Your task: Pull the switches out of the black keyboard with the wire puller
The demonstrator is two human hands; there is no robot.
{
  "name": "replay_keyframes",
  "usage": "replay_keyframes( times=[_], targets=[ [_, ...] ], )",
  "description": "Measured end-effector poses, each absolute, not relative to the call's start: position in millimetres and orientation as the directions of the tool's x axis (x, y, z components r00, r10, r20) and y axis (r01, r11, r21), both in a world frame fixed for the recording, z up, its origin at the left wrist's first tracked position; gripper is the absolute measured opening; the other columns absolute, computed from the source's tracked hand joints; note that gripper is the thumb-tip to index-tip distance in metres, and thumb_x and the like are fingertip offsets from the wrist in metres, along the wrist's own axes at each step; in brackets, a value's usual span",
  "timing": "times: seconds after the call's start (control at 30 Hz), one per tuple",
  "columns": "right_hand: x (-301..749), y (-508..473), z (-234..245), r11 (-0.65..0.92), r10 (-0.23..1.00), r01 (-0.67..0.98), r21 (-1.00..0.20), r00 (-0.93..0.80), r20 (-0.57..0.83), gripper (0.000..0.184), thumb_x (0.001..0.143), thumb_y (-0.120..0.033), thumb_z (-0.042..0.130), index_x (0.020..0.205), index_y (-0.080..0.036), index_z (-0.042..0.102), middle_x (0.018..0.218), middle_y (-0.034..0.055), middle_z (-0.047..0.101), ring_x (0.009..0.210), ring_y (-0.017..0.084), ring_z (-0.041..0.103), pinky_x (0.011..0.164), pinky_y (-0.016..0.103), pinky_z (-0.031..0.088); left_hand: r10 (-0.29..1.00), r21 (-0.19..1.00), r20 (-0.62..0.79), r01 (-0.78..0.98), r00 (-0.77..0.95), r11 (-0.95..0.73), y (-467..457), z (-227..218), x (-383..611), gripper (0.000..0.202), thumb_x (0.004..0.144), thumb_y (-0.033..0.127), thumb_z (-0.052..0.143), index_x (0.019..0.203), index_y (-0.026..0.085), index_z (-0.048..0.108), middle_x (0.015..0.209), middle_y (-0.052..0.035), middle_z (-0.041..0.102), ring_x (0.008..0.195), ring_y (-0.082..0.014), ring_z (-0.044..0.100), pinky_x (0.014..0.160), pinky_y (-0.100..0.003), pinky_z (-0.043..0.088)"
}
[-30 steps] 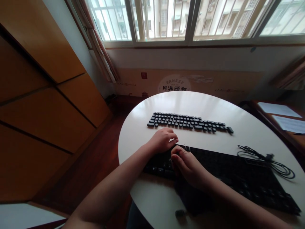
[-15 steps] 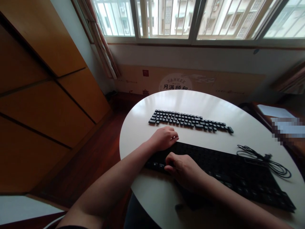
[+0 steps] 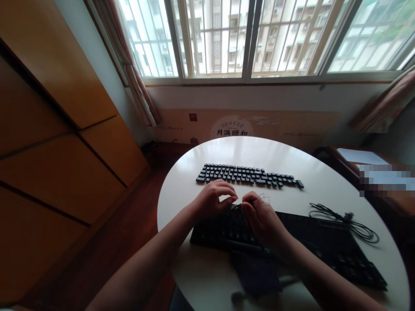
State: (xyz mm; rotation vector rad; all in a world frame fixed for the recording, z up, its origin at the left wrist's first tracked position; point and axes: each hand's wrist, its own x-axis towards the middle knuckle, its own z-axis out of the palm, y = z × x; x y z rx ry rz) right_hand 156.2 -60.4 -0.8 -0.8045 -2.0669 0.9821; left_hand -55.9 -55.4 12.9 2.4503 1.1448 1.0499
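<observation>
Right hand [image 3: 262, 217] shifted to far edge of keyboard [image 3: 301, 231], beside left hand [image 3: 214, 198]

Compared with half a second ago, the right hand is moved off the keyboard's near rows and its fingertips are brought close to the left hand's. The keyboard is laid flat beneath both hands, long axis aligned left to right, right end angled toward the wearer; most of its length is left uncovered to the right. Its left end is overlapped by the left hand; its middle is approached more closely by the right. What looks like a wire tool [image 3: 264, 198] is gripped in the right hand's closed fingers, wires poked out over the keyboard's far edge. The left hand is loosely curled; whether the small dark piece [image 3: 238, 207] between the fingertips is pinched by it cannot be told. Loose keycaps [image 3: 241, 172] are lined up beyond the keyboard's far edge; a coiled cable [image 3: 350, 218] is placed near its far right corner.
</observation>
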Motion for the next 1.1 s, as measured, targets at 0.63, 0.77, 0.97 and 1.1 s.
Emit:
replay_keyframes(
  times=[0.63, 0.77, 0.97, 1.1],
  targets=[
    [171, -39, 12, 0.760, 0.626, 0.338, -0.556, -0.611, 0.485, 0.033, 0.104, -0.047, 0.037, 0.093, -0.020, 0.052, 0.064, -0.0016, 0.056, 0.052, 0.013, 0.048, 0.055, 0.022, 0.032, 0.838, 0.585, 0.167, 0.632, 0.520, -0.509, -50, 52, -51, 0.010, 0.079, 0.019, 0.074, 0.089, 0.018, 0.072, 0.075, 0.0025, 0.068, 0.069, -0.0102, 0.059, 0.067, -0.020, 0.046],
    [174, -33, 12, 0.736, 0.668, 0.402, -0.544, -0.565, 0.485, 0.032, 0.104, -0.047, 0.037, 0.092, -0.020, 0.052, 0.066, -0.0011, 0.056, 0.055, 0.014, 0.048, 0.058, 0.023, 0.032, 0.872, 0.518, 0.183, 0.709, 0.454, -0.478, -32, 48, -74, 0.011, 0.079, 0.015, 0.071, 0.090, 0.019, 0.070, 0.080, 0.0020, 0.069, 0.071, -0.0106, 0.059, 0.067, -0.020, 0.047],
    [171, -31, 8, 0.704, 0.701, 0.457, -0.544, -0.570, 0.429, 0.032, 0.103, -0.046, 0.037, 0.092, -0.020, 0.052, 0.062, -0.0024, 0.054, 0.052, 0.014, 0.046, 0.057, 0.024, 0.029, 0.913, 0.368, 0.227, 0.838, 0.338, -0.402, -17, 18, -103, 0.016, 0.077, 0.010, 0.069, 0.089, 0.021, 0.073, 0.086, -0.0022, 0.074, 0.086, -0.0192, 0.062, 0.079, -0.029, 0.047],
    [168, -33, 5, 0.691, 0.713, 0.484, -0.538, -0.580, 0.394, 0.033, 0.103, -0.046, 0.036, 0.093, -0.020, 0.053, 0.062, -0.0019, 0.055, 0.053, 0.014, 0.048, 0.057, 0.024, 0.029, 0.904, 0.297, 0.234, 0.859, 0.357, -0.417, -15, 5, -107, 0.018, 0.078, 0.011, 0.070, 0.088, 0.024, 0.075, 0.090, -0.0003, 0.077, 0.090, -0.0209, 0.062, 0.090, -0.035, 0.044]
  ],
)
